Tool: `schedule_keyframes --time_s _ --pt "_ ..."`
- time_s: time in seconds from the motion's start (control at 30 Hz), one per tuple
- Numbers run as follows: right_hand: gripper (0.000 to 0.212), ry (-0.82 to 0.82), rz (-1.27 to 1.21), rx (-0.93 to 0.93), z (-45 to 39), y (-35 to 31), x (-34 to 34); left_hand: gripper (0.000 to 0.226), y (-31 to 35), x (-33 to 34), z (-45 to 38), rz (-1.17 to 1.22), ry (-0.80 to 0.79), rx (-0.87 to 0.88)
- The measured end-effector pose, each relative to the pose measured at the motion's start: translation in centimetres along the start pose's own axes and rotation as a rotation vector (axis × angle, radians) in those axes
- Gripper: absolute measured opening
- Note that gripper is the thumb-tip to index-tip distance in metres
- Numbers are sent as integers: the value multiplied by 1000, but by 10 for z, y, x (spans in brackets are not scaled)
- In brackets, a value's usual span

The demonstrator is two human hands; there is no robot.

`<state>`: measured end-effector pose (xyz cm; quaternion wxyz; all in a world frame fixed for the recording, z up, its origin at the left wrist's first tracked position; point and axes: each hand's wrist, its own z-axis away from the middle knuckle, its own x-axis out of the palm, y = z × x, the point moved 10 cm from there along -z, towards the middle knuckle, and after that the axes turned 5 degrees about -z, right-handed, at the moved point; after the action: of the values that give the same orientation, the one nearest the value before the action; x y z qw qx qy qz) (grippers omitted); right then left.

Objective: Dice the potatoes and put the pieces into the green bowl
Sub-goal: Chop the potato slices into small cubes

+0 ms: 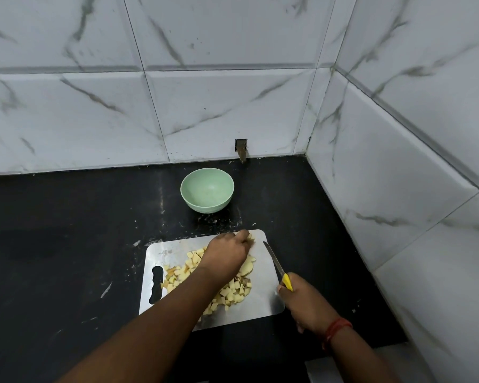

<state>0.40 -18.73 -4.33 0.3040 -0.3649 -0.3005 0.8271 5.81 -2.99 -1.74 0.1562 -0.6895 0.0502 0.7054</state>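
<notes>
Potato dice [233,293] heaped mid-board [263,302] w/ one uncut chunk [246,268]. L hand [227,251] fingers curl round pieces at board's 12 o'clock; R hand [306,305] grips knife [277,265] (yellow handle) at 3. Green bowl [207,189] beyond, 12 o'clock on worktop [67,244].

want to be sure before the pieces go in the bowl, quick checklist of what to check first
1. Bowl upright, room inside: ok, looks empty.
2. Path from board to bowl free: ok, bare counter between.
3. Left hand has pieces gathered: cannot tell, its fingers curl over some at the far edge.
4. Knife clear of left hand: ok, held by right hand, blade off to the side.
5. All potato diced: not ok, a larger chunk lies beside the dice.
</notes>
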Motion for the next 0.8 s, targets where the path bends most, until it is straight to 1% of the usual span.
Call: schedule_keyframes --time_s 0.1,0.17,0.27,0.4,0.5,0.57,0.7,0.8 --pt "18 7 8 4 -1 3 -2 35 1 -3 -3 36 34 -17" --pt "19 16 14 18 -3 8 -4 34 -1 -3 -3 86 52 -55" --pt "18 19 -2 27 -4 12 -4 38 -5 1 -2 161 60 -120" --pt "15 17 -3 46 -5 12 -2 44 -3 5 1 192 77 -153" --pt "14 18 -7 52 -6 7 -1 46 -7 7 6 264 104 -207" --pt "13 31 -77 41 -12 2 1 47 -10 10 8 327 120 -236" --pt "11 48 -413 -15 -38 -18 11 47 -7 15 8 350 150 -221" --pt "18 21 -496 -77 -68 -36 21 48 -6 21 7 381 158 -223"
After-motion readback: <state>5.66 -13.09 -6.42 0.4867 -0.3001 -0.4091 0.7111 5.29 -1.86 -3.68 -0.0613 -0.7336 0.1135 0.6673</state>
